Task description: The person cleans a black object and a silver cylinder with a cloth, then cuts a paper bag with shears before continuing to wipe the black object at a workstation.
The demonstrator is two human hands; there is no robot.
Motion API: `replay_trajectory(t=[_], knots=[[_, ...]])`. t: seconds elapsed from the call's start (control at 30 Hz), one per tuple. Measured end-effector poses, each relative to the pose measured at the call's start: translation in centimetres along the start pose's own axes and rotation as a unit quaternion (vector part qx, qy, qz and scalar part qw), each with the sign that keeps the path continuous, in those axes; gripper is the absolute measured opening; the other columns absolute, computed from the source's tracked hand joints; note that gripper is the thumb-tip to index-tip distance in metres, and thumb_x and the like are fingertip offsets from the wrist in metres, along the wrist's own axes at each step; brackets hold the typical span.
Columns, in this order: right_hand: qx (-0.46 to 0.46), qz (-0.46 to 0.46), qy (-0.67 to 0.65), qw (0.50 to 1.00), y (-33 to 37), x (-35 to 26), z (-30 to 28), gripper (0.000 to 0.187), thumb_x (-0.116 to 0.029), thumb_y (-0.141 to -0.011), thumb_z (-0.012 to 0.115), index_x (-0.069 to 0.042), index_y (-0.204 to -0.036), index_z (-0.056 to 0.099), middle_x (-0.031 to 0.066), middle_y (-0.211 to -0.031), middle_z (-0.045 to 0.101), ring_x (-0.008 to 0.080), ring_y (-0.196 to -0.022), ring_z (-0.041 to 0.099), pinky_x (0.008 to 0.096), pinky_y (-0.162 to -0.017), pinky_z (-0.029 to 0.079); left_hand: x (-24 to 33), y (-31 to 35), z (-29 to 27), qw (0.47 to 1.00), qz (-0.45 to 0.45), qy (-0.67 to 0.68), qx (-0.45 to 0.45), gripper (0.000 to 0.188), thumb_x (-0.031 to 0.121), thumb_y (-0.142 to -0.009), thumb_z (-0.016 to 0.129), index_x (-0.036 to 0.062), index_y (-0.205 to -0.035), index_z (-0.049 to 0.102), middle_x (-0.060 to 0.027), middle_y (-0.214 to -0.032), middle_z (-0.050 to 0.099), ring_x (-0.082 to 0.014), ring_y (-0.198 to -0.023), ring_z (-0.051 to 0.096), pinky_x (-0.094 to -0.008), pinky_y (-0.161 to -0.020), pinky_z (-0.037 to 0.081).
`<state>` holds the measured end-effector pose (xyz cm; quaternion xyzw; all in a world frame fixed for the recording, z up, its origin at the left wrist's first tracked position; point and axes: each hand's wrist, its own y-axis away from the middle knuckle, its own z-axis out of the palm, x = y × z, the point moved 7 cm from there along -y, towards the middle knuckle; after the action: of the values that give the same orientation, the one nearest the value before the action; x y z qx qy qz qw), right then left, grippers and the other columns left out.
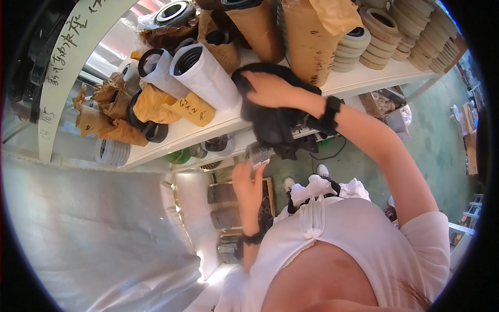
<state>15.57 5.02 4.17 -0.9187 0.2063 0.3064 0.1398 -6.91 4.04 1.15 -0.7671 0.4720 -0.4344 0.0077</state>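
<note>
My right hand point(273, 89) reaches across the shelf edge, its fingers closed on a soft black fabric bundle point(273, 122), perhaps a bag. The bundle hangs down over the shelf's front. Lower and to the left, my left hand point(248, 184) is raised with its fingers around a small see-through plastic item point(258, 154) with a white patch; its exact kind is unclear. Just left of the bundle lies a white-wrapped roll of black rings point(208, 78). Right of it stands a brown paper-wrapped cylinder point(310, 47).
The white shelf point(228, 126) carries several paper-wrapped rolls and stacks of pale rings point(379, 39). A lower shelf holds an open box of parts point(385, 101). Silver sheeting point(104, 223) covers the left side. Dark crates point(223, 193) sit below my left hand.
</note>
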Motion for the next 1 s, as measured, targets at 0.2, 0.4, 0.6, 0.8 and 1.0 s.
replay_trajectory(t=[0.2, 0.4, 0.6, 0.8, 1.0], knots=[[-0.033, -0.067, -0.032, 0.997, 5.3, -2.4, -0.4, 0.054, -0.015, -0.075, 0.048, -0.001, -0.125, 0.032, 0.0266, -0.110, 0.051, 0.0404, -0.100, 0.049, 0.0410, -0.087, 0.041, 0.0, -0.6, 0.1, 1.000, 0.015, -0.016, -0.022, 0.016, 0.006, -0.075, 0.063, -0.0040, -0.080, 0.051, -0.0148, -0.078, 0.048, -0.0321, -0.073, 0.046, -0.0356, -0.066, 0.039], [-0.034, 0.012, -0.031, 0.999, 0.8, -0.7, 0.2, 0.060, -0.024, -0.079, 0.047, 0.005, -0.128, 0.027, 0.0296, -0.107, 0.052, 0.0410, -0.099, 0.051, 0.0411, -0.085, 0.042, -0.9, -0.9, -0.1, 0.999, 0.025, -0.017, 0.019, 0.015, 0.005, -0.075, 0.062, -0.0030, -0.081, 0.051, -0.0134, -0.077, 0.049, -0.0309, -0.072, 0.047, -0.0347, -0.066, 0.039], [0.011, 0.093, -0.018, 0.995, -4.5, 1.2, 0.7, 0.076, -0.028, -0.075, 0.051, 0.011, -0.130, 0.018, 0.0329, -0.113, 0.047, 0.0402, -0.105, 0.049, 0.0378, -0.089, 0.041, -1.2, -1.7, 0.1, 1.000, 0.019, 0.010, 0.022, 0.013, 0.004, -0.076, 0.062, -0.0022, -0.084, 0.053, -0.0126, -0.078, 0.051, -0.0293, -0.072, 0.047, -0.0341, -0.066, 0.039], [0.008, 0.044, 0.017, 0.999, -2.5, 0.5, 0.7, 0.067, -0.023, -0.071, 0.053, 0.003, -0.128, 0.031, 0.0277, -0.111, 0.051, 0.0393, -0.102, 0.051, 0.0402, -0.088, 0.041, -0.9, -1.4, -1.1, 0.998, 0.043, -0.005, 0.056, 0.014, 0.003, -0.077, 0.062, -0.0023, -0.086, 0.053, -0.0123, -0.079, 0.052, -0.0284, -0.072, 0.048, -0.0333, -0.067, 0.039], [0.020, -0.097, -0.003, 0.995, 4.5, -2.8, 0.5, 0.053, -0.016, -0.071, 0.054, -0.001, -0.120, 0.040, 0.0233, -0.097, 0.055, 0.0381, -0.089, 0.053, 0.0431, -0.078, 0.044, -1.0, -0.7, -3.8, 0.988, -0.016, -0.024, 0.149, 0.020, 0.007, -0.077, 0.063, -0.0022, -0.094, 0.057, -0.0148, -0.093, 0.056, -0.0306, -0.084, 0.053, -0.0369, -0.075, 0.041]])
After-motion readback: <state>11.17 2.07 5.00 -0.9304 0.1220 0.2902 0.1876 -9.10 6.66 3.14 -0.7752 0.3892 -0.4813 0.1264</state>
